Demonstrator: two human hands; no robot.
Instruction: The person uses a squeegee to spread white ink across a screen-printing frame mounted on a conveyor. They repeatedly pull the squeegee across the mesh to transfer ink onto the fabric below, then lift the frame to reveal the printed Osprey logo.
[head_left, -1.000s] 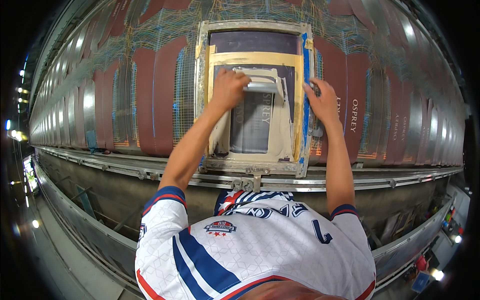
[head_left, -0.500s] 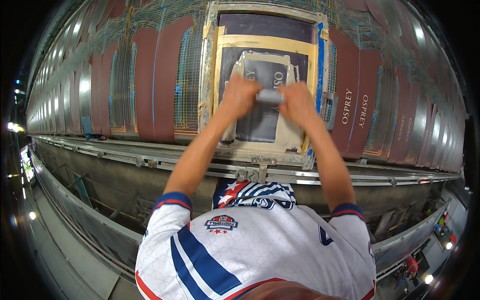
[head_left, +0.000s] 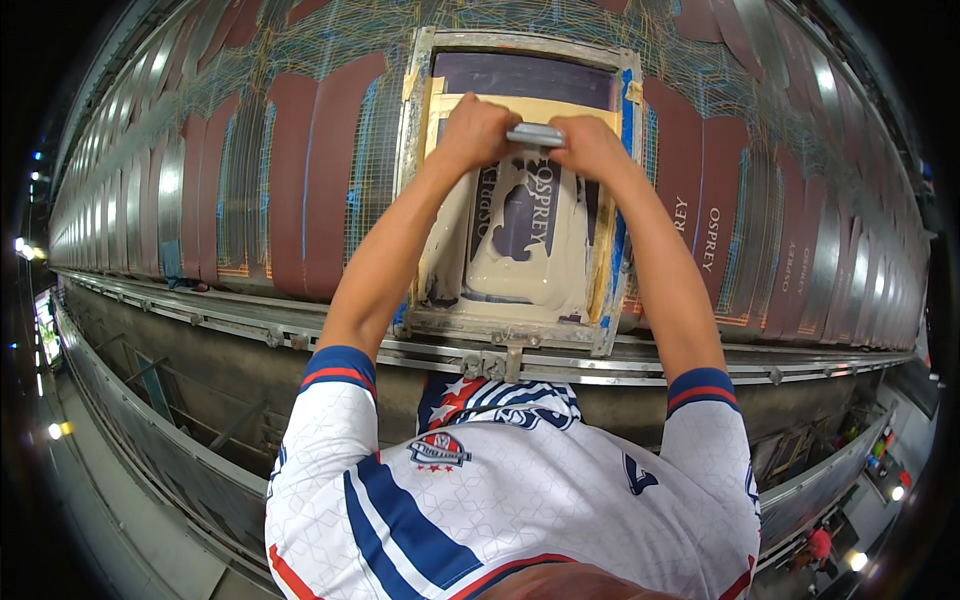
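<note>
A squeegee with a grey handle (head_left: 535, 134) is gripped from both ends near the far part of a printing screen. My left hand (head_left: 482, 130) is closed round its left end, and my right hand (head_left: 590, 147) is closed round the right. The worn screen frame (head_left: 412, 140) encloses dark mesh edged with yellowish tape. Cream ink (head_left: 520, 285) lies in a smooth coat over the near part of the mesh, with pale lettering showing beside a dark patch. The squeegee's blade is hidden by my hands and the handle.
Maroon fabric panels (head_left: 305, 190) lie in rows on the long table, left and right of the frame. A metal rail (head_left: 790, 368) runs along the table's near edge, with a clamp (head_left: 514, 358) at the frame's near side. A person in red (head_left: 819, 544) is far off at lower right.
Both hands have moved with the squeegee from mid-screen to the far end. Cream ink now covers much of the near and middle mesh, where a dark strip showed before.
</note>
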